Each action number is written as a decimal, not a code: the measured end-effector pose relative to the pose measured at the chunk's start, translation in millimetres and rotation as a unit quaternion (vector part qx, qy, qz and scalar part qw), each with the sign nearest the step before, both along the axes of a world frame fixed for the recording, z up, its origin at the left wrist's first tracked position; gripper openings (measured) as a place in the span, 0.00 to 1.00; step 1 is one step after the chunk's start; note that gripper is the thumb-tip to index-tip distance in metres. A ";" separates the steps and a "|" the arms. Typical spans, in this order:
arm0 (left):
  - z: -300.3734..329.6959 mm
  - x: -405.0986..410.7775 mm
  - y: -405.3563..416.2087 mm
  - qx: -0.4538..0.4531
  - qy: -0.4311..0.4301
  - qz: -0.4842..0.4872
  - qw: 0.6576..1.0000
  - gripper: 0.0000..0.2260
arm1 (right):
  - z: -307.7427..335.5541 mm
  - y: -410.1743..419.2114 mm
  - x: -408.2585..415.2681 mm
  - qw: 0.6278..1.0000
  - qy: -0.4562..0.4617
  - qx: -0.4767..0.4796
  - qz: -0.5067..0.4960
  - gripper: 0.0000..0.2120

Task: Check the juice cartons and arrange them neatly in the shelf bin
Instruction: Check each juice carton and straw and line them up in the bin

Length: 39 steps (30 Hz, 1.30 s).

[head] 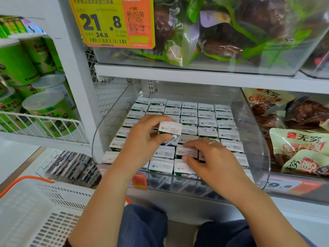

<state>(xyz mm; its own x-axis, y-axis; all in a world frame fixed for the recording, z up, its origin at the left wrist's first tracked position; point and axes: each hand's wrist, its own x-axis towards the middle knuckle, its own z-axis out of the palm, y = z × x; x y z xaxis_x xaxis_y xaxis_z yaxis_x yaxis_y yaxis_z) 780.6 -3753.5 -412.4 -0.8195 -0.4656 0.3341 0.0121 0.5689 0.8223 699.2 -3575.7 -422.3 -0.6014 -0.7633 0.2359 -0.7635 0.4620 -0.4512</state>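
A clear plastic shelf bin [256,139] holds several rows of small white-topped juice cartons [206,122] standing upright, packed side by side. My left hand [142,138] grips one carton [170,130] and holds it lifted above the rows, over a gap in the middle. My right hand [210,157], a ring on one finger, pinches a carton [187,151] in a front row between thumb and forefinger. That carton still stands in its row.
A white basket [44,211] with an orange handle sits at lower left. Green canisters [49,111] fill a wire shelf on the left. Snack bags [299,145] lie in the bin to the right. Bagged goods and a yellow price tag [110,22] hang above.
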 end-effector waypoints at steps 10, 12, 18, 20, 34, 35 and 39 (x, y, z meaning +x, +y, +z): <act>-14.3 -7.8 -1.2 -0.159 -0.159 0.049 0.973 0.11 | -1.2 0.3 -2.4 1.000 0.010 -0.011 -0.013 0.16; -12.1 -10.7 -0.6 -0.174 -0.156 0.046 0.971 0.12 | -1.0 0.3 -1.4 1.000 0.017 -0.003 -0.010 0.16; 12.6 -41.9 -18.5 -0.287 -0.270 0.010 0.919 0.13 | -1.5 0.0 -1.4 1.000 0.019 -0.009 -0.007 0.16; 23.4 -54.2 -23.5 -0.332 -0.322 -0.013 0.886 0.13 | -1.9 0.4 -1.3 1.000 0.014 -0.015 -0.005 0.16; 15.3 -59.6 -27.4 -0.433 -0.346 -0.027 0.832 0.20 | -5.2 -1.8 -3.1 0.999 0.031 -0.014 0.001 0.17; 10.8 -55.2 -25.5 -0.433 -0.330 -0.017 0.839 0.20 | -4.8 -1.8 -2.5 0.999 0.031 -0.014 0.001 0.17; 6.8 -41.4 -21.4 -0.368 -0.244 0.016 0.897 0.19 | -3.8 -1.0 -2.3 0.999 0.033 -0.012 0.005 0.17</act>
